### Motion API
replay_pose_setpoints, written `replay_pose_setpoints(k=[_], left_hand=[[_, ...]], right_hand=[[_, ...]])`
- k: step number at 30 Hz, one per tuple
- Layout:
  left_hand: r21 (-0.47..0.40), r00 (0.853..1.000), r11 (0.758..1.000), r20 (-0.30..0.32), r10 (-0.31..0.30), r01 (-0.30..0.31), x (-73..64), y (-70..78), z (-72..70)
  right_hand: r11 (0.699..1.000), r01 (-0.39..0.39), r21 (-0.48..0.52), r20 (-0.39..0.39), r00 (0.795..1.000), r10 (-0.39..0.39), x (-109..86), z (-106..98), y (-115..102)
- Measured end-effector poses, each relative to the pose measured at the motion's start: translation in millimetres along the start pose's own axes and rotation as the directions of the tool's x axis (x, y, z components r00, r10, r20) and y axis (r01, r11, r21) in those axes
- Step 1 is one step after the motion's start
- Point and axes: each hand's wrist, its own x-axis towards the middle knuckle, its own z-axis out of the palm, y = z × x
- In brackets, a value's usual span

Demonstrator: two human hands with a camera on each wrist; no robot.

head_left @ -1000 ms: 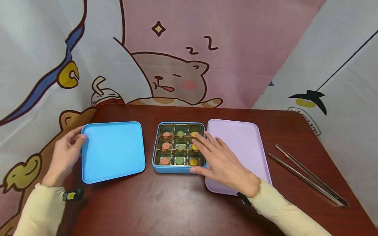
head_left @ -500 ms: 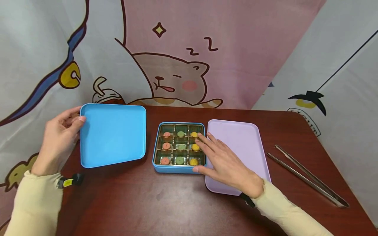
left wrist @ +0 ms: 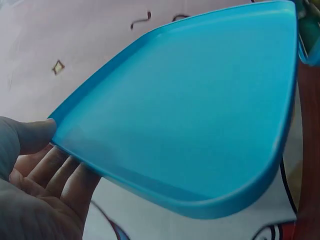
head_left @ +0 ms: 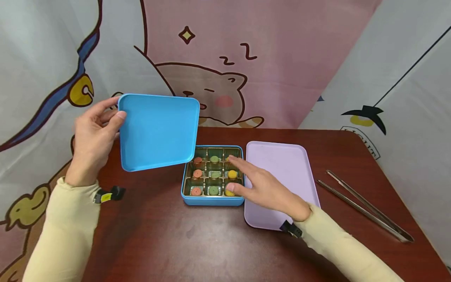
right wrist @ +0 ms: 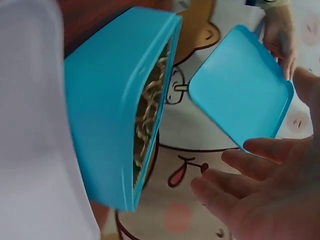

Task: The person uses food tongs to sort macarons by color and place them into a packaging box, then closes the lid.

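Observation:
My left hand [head_left: 95,137] pinches the left edge of a blue lid [head_left: 158,133], thumb on its inner face and fingers behind. The lid is raised and tilted, its hollow side toward me, and its lower right corner overlaps the view of the blue box [head_left: 213,201]. Inside that box a gold divided insert [head_left: 215,164] holds small round pieces: orange ones [head_left: 196,191] at left, green ones [head_left: 213,190] in the middle, yellow ones [head_left: 232,174] at right. My right hand [head_left: 266,190] hovers over the box's right side, fingers extended; in the right wrist view it grips nothing.
A light purple tray [head_left: 282,168] lies right of the box, partly under my right forearm. Metal tongs [head_left: 366,207] lie farther right. A cartoon-printed cloth [head_left: 282,78] hangs behind the brown table [head_left: 197,243].
My left hand has lifted the lid off the table area at left, then up and rightward toward the box. The right hand has stayed near the box, shifting slightly.

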Motion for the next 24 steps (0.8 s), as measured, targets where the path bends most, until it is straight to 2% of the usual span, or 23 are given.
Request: replay_pose_setpoints(k=[3, 7, 15, 17, 19, 24], left_hand=[[-0.030, 0.999, 0.999, 0.015, 0.030, -0.029, 1.5, 11.6, 14.5], [-0.081, 0.996, 0.994, 0.051, 0.077, -0.072, 1.4, 23.1, 33.7], [-0.154, 0.985, 0.979, 0.095, 0.145, -0.130, 0.5, 34.2, 60.8], [-0.182, 0.982, 0.974, 0.104, 0.158, -0.137, -0.1, 36.9, 65.8], [-0.208, 0.979, 0.967, 0.110, 0.173, -0.147, -0.4, 39.1, 71.5], [-0.241, 0.971, 0.955, 0.125, 0.205, -0.170, -3.0, 44.0, 86.0]], right_hand=[[0.988, -0.032, 0.149, -0.005, 0.999, 0.033, 3.8, -4.3, 1.5], [0.942, -0.070, 0.329, -0.004, 0.997, 0.076, 9.6, -8.2, 6.4], [0.834, -0.169, 0.525, 0.006, 0.981, 0.195, 27.2, -9.8, 16.0], [0.792, -0.192, 0.580, 0.012, 0.974, 0.227, 32.1, -11.2, 17.6], [0.736, -0.204, 0.645, 0.016, 0.967, 0.254, 37.0, -14.3, 19.2], [0.590, -0.170, 0.789, 0.001, 0.961, 0.276, 43.6, -27.2, 20.1]])
